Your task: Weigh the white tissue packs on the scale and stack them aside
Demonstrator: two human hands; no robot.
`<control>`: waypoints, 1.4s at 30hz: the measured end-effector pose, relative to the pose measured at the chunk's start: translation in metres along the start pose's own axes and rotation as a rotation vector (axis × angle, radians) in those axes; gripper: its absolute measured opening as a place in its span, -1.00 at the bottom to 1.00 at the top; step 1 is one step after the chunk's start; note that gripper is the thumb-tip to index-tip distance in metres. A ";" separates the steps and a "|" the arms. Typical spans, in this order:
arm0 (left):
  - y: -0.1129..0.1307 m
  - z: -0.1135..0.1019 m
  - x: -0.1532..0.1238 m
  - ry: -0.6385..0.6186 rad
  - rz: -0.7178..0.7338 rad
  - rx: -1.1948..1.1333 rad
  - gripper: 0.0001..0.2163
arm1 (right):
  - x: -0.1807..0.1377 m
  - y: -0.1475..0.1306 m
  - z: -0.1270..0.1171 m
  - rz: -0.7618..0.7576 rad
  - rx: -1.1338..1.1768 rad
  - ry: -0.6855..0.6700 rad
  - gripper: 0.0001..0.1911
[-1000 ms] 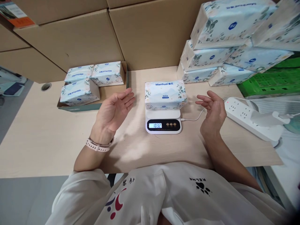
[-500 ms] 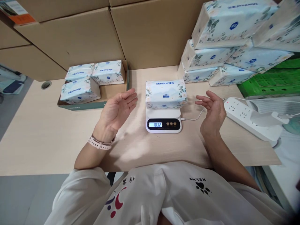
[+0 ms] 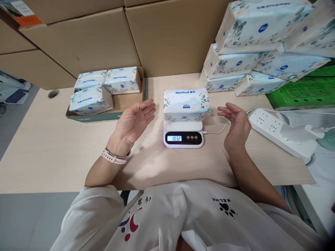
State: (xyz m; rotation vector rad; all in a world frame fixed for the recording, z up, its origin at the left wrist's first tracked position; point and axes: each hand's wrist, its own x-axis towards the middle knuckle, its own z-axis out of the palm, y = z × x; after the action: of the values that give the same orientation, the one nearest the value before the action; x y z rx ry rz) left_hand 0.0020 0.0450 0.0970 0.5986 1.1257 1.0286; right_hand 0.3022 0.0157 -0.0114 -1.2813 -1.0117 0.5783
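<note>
A tissue pack (image 3: 186,104) with a floral print rests on a white digital scale (image 3: 183,126), whose lit display (image 3: 174,138) seems to read 103.2. My left hand (image 3: 136,120) is held to the left of the pack, palm turned inward, fingers stretched out and touching nothing. On the other side, my right hand (image 3: 235,125) hovers apart from the pack, its fingers extended and slightly bent, with nothing in it. A shallow open carton (image 3: 125,101) stands beyond my left hand and has three similar tissue packs (image 3: 91,101) inside.
More tissue packs (image 3: 261,31) are stacked at the back right, beside a green crate (image 3: 303,92). A white power strip (image 3: 281,130) lies right of my right hand, and a white cable (image 3: 216,132) runs to the scale. Large cardboard boxes (image 3: 178,38) line the back.
My left hand has shifted slightly right, nearer the tissue pack. My right hand has barely moved, and the pack and the scale reading look the same.
</note>
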 end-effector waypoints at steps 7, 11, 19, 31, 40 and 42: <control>-0.001 0.001 0.003 0.020 -0.011 -0.043 -0.84 | 0.000 0.003 -0.001 0.006 0.014 -0.060 -0.34; -0.002 0.001 0.005 0.022 -0.012 -0.053 -0.85 | -0.001 0.004 0.000 0.019 0.003 -0.102 -0.31; -0.006 0.000 0.009 -0.006 -0.029 -0.035 -0.83 | -0.005 -0.003 0.000 0.081 -0.059 -0.154 -0.26; -0.042 0.022 0.023 -0.192 0.065 -0.008 -0.85 | -0.007 0.000 0.018 -0.016 -0.288 -0.455 -0.29; 0.042 -0.043 0.010 0.029 0.585 0.005 -0.81 | 0.014 -0.079 0.135 -0.445 -0.254 -0.686 -0.22; 0.054 -0.071 0.023 0.168 0.619 0.017 -0.83 | 0.017 -0.084 0.182 -0.428 -0.259 -0.778 -0.21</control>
State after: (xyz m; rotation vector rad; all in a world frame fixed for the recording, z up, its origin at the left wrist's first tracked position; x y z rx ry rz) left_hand -0.0820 0.0827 0.1061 0.9186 1.1182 1.6233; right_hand 0.1387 0.1019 0.0681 -1.0091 -2.0015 0.6339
